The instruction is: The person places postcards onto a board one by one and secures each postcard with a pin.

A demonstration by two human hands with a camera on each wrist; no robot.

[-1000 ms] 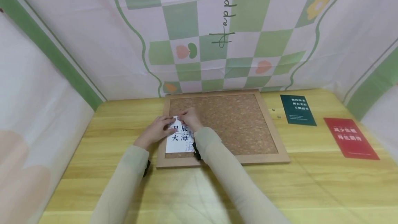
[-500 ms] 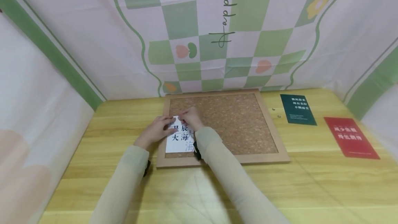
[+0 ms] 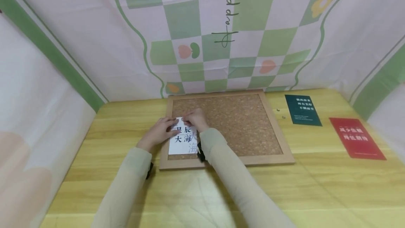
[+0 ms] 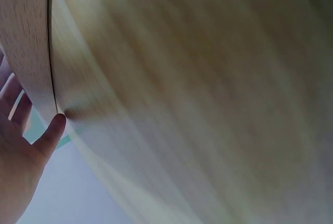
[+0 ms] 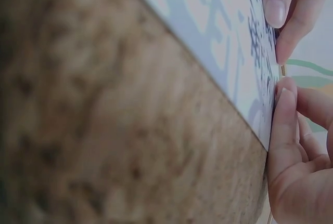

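A white card [image 3: 181, 147] with large dark characters lies at the left end of a wood-framed corkboard [image 3: 240, 126]. Straight fingers of my left hand [image 3: 159, 133] rest on the card's upper left part, reaching over the frame. At the card's top edge, my right hand [image 3: 197, 119] has its thumb and forefinger together, pinching what looks like a small thumbtack, mostly hidden by the fingertips. In the right wrist view, the fingertips of both hands nearly meet at the edge of the card [image 5: 223, 52]. My left hand [image 4: 21, 161] shows with its thumb beside the frame.
Two small metallic tacks [image 3: 281, 113] lie on the wooden table [image 3: 190, 200] right of the board. A dark green card [image 3: 303, 112] and a red card [image 3: 357, 140] lie further right. A patterned cloth [image 3: 218, 62] hangs behind the board.
My right hand's fingertips have shifted very slightly to the right along the card's top edge. My left hand and the card stay in place.
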